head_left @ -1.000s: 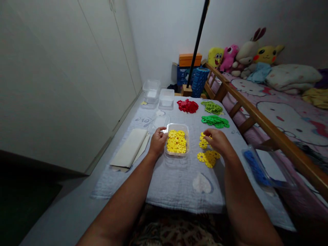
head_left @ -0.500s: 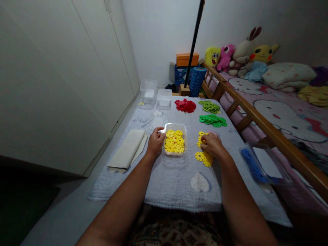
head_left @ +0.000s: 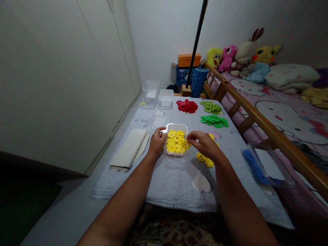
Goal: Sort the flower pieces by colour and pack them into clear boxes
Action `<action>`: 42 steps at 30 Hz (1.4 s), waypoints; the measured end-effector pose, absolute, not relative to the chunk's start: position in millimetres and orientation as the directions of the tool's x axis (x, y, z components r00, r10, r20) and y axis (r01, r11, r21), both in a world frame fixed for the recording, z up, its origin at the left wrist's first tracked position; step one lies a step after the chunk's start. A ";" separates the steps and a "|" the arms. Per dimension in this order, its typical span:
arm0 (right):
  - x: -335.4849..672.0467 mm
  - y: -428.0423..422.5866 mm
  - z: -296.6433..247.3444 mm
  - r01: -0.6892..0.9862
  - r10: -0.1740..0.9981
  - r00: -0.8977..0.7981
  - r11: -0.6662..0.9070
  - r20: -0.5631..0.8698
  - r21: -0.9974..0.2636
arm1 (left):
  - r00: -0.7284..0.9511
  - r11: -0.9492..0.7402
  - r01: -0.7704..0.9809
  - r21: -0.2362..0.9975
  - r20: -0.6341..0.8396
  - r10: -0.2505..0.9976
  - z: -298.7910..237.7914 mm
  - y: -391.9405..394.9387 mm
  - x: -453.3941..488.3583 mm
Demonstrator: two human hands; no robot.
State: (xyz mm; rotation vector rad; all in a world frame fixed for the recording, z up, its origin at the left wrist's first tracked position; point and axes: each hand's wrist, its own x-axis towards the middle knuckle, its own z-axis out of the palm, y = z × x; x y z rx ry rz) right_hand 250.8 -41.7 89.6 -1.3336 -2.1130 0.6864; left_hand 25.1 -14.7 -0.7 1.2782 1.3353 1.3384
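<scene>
left hand [head_left: 157, 141] grip clamped on left rim of clear container [head_left: 176, 126] of yellow discs [head_left: 175, 143], mid-quilt [head_left: 174, 181] | right hand [head_left: 205, 145] fingers bunched over its right rim, hold on anything: cannot tell | loose yellow pile [head_left: 205, 160] just right, partly hidden by that hand | green pile [head_left: 214, 121], red pile [head_left: 187, 106] beyond | blue-filled tub [head_left: 256, 167] by bed rail [head_left: 256, 118]

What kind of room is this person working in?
Most likely a child's bedroom: a wooden-railed bed with a cartoon-print sheet, plush toys lined along the wall, and tall white wardrobe doors on the left.
</scene>
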 end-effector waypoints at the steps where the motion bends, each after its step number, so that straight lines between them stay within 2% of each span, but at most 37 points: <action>1: 243.3 -43.0 89.8 0.664 0.905 -0.393 0.401 0.162 -0.631 | -0.135 -0.086 0.098 0.991 0.099 0.986 -0.3 -14.9 25.2; 7: 223.6 -43.0 75.1 0.791 0.881 -0.465 0.456 0.082 -0.407 | -0.140 -0.069 0.077 0.995 0.080 0.987 2.3 -16.2 25.8; 12: 259.7 -33.8 68.2 0.810 0.900 -0.366 0.433 0.235 -0.396 | -0.137 -0.068 0.077 0.995 0.078 0.987 3.2 -16.9 26.1; 14: 283.2 -30.7 66.8 0.831 0.918 -0.310 0.388 0.247 -0.399 | -0.140 -0.065 0.077 0.995 0.075 0.987 3.0 -16.9 26.1; 17: 313.0 -30.9 61.3 0.861 0.942 -0.300 0.335 0.150 -0.383 | -0.139 -0.070 0.071 0.995 0.080 0.987 1.6 -16.0 25.8; 21: 328.6 -41.1 48.3 0.904 0.953 -0.296 0.258 -0.064 -0.341 | -0.135 -0.072 0.058 0.996 0.080 0.988 1.2 -15.2 25.9; 24: 328.5 -50.7 37.2 0.917 0.945 -0.303 0.254 -0.125 -0.306 | -0.138 -0.066 0.060 0.996 0.074 0.988 3.2 -15.8 26.3; 29: 325.6 -54.8 22.2 0.911 0.943 -0.326 0.298 -0.058 -0.285 | -0.140 -0.064 0.073 0.995 0.074 0.987 4.9 -16.7 26.5; 35: 322.5 -56.3 20.4 0.942 0.973 -0.163 0.202 0.160 -0.269 | -0.128 -0.079 0.067 0.995 0.087 0.988 3.3 -16.7 26.0; 42: 315.2 -93.1 7.5 0.962 0.962 -0.211 0.236 0.170 -0.138 | -0.125 -0.085 0.079 0.993 0.094 0.988 2.8 -16.5 25.1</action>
